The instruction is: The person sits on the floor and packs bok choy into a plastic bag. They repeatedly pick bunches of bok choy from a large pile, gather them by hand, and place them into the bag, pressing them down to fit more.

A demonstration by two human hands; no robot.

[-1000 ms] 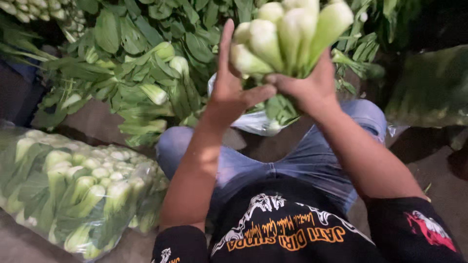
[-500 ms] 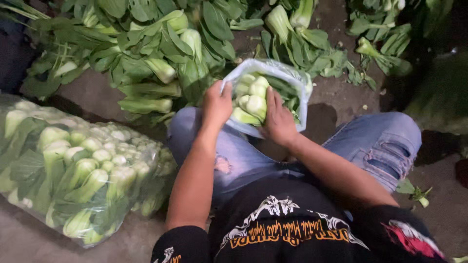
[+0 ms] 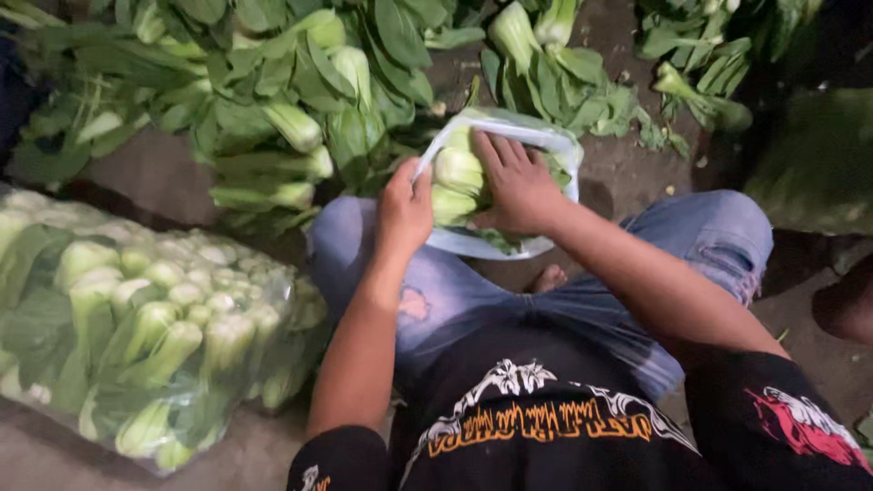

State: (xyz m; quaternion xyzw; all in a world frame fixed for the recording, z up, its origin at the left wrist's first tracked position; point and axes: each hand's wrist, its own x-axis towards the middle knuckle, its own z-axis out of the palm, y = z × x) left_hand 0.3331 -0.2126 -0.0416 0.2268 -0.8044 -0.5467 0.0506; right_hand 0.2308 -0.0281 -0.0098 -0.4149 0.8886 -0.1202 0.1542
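Observation:
A clear plastic bag (image 3: 546, 141) sits between my knees with pale green bok choy (image 3: 455, 173) inside it. My left hand (image 3: 405, 205) grips the bag's left rim and holds it apart. My right hand (image 3: 518, 182) lies palm down on the bok choy inside the bag, fingers spread and pressing on the stalks. I sit on the ground in blue jeans and a black printed shirt.
A big clear bag packed with bok choy (image 3: 136, 318) lies on the ground at my left. Loose bok choy (image 3: 291, 109) is heaped ahead, with more bunches (image 3: 555, 64) further right. A dark green sack (image 3: 818, 155) stands at the right edge.
A second ago both hands held a bok choy bunch up near the camera. They then lowered it into the bag, and my right hand now presses it down.

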